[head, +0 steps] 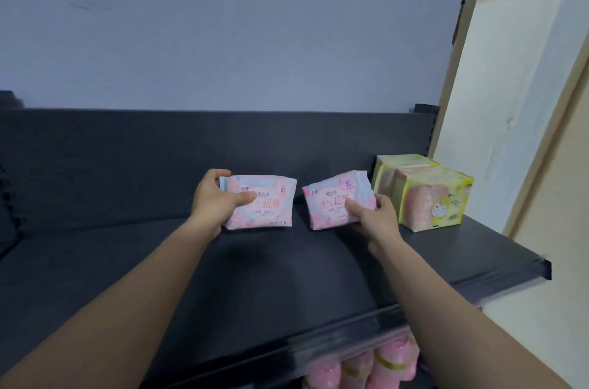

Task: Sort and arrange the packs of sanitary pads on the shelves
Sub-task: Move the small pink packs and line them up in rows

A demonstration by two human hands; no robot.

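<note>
My left hand [213,197] and right hand [376,213] each pinch a pink pack [267,203] face-out (labels readable) for lining up beside the yellow packs [427,194] on the shelf [223,261].

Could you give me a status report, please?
Left hand grips left pink pack; right hand grips right pink pack. Both at shelf. Yellow packs close at right.

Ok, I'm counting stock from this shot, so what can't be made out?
Head view:
- Lower packs: blurred, cut off by the bottom edge, partly under the shelf.
- Rear yellow pack: mostly behind the front yellow pack.
- Left pack and right pack: small print blurred, left hand and right hand cover parts.
</note>
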